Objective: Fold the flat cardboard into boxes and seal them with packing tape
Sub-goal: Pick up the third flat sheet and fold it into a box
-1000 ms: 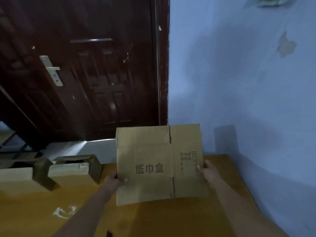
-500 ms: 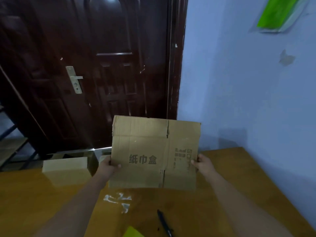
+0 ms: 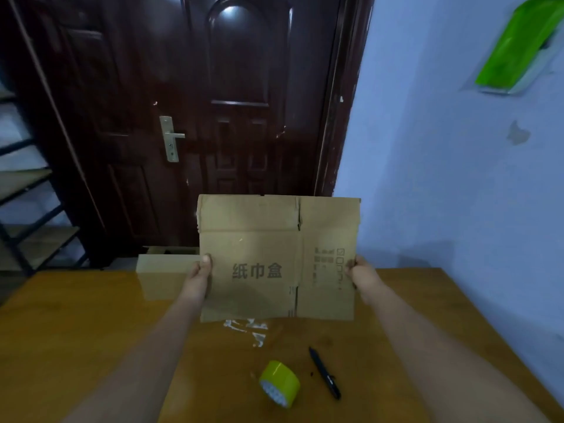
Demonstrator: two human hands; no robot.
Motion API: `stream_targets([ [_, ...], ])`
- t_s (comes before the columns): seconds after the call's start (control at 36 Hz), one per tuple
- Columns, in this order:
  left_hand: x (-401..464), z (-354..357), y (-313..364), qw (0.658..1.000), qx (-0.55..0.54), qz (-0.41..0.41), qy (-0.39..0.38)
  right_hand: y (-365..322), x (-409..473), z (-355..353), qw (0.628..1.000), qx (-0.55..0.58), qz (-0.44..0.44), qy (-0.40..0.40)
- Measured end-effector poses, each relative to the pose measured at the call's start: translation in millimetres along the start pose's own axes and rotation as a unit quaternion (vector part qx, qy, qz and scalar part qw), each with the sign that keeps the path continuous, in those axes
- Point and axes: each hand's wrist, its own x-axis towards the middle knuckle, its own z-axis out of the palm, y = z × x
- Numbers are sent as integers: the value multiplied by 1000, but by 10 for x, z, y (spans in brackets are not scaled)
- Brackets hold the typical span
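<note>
Since the flat cardboard [image 3: 276,257] is held upright off the table [image 3: 76,331] only by edge pinches, popping it open risks a slip or a skewed crease. The left hand [image 3: 198,277] grips its left edge, the right hand [image 3: 361,274] its right edge. Tape roll [image 3: 279,383] lies near the table's front edge, below both hands.

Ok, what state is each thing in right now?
flat cardboard: still flat, unfolded, held upright above the table.
left hand: grips its left edge.
right hand: grips its right edge.
yellow tape roll: lying on the table, untouched.
black pen: lying beside the roll.
folded box: closed, at the table's far edge.
door: shut.
</note>
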Motion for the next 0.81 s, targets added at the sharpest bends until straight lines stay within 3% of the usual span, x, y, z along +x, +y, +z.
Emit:
stream_targets([
  [0.08,-194,-194,-5,999,-1,46,13,-12,-151,123,998,-25,-24,-47],
  [0.33,-588,-861,-40,994,16,108,1,42,-478,577,986,63,-24,-156],
  [0.69,-67,-1624,-50,988,63,123,-64,-346,-715,1708,987,153,17,-49],
  [0.81,162,-1928,-93,984,81,107,-119,-442,-701,2135,978,204,42,-30],
])
